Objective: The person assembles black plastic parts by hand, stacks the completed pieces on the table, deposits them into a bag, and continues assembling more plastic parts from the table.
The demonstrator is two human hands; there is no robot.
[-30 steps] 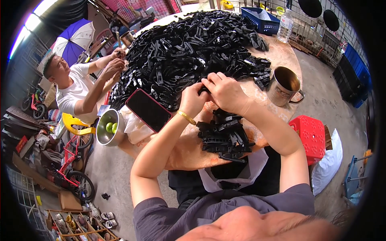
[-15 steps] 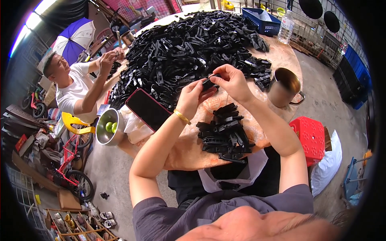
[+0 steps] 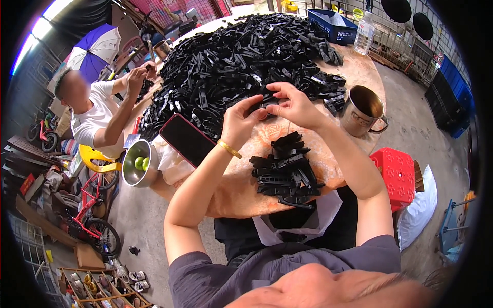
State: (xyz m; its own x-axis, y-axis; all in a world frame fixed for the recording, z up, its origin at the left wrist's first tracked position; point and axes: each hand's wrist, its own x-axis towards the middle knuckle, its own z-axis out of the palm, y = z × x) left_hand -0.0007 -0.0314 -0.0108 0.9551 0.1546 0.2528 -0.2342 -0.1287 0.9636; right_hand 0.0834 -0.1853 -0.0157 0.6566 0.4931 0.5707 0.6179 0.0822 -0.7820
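Note:
My left hand (image 3: 241,120) and my right hand (image 3: 298,107) meet over the near edge of a large heap of black plastic parts (image 3: 231,66). Their thumbs nearly touch and the index fingers arch above. A small black plastic part (image 3: 264,101) appears to sit between the fingertips, hard to separate from the dark heap behind. Below my wrists lies a smaller pile of black parts (image 3: 287,172) at the table's near edge. A phone with a red edge (image 3: 189,140) rests beside my left forearm.
The round table (image 3: 226,197) carries a metal mug (image 3: 362,110), a blue basket (image 3: 334,26) and a plastic bottle (image 3: 365,35). A steel bowl (image 3: 134,177) with green fruit stands left. Across the left side a person (image 3: 97,120) handles something small. A red stool (image 3: 394,177) stands right.
My fingers have shifted around the black part, which showed plainly between them before. Left fingers are now more raised and arched. The heap and the small pile look the same.

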